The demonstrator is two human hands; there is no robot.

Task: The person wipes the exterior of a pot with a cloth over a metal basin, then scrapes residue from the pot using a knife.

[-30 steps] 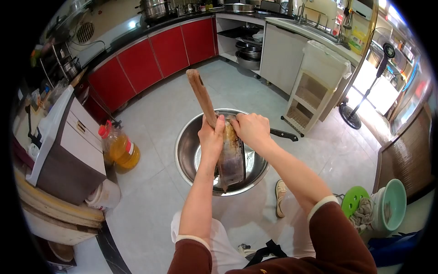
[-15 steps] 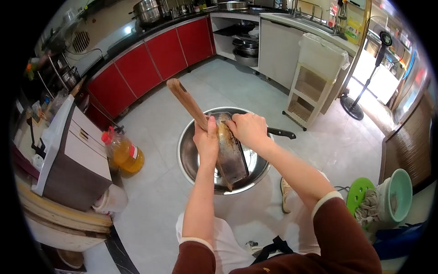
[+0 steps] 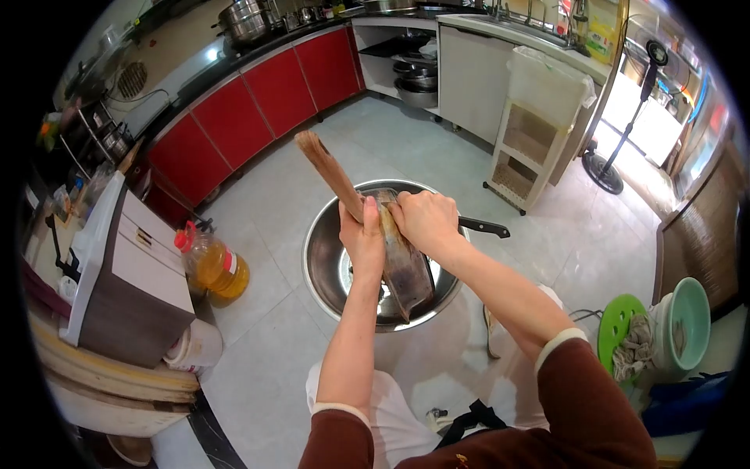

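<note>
My left hand (image 3: pixel 363 237) is closed around a long brown, wood-like piece (image 3: pixel 326 166), its thumb along the top and the rough end sticking up past the fingers. Against it lies a wide, dark, flat piece (image 3: pixel 409 283) with yellowish marks, slanting down over a steel basin (image 3: pixel 319 275); I cannot tell whether the two are joined. My right hand (image 3: pixel 426 221) is closed, its curled fingers pressed on the upper part of the flat piece. A black knife handle (image 3: pixel 485 227) juts out right of that hand, across the basin's rim; its blade is hidden.
To the left on the tiled floor stands an oil jug (image 3: pixel 214 264) beside a low cabinet (image 3: pixel 152 273). Red cupboards (image 3: pixel 266 90) line the back. A wheeled rack (image 3: pixel 525 144), a floor fan (image 3: pixel 625 148) and a green tub (image 3: pixel 686 323) are on the right.
Both hands stay on the piece. The left hand and the lower end of the flat piece have shifted slightly right, and the camera view has moved a little.
</note>
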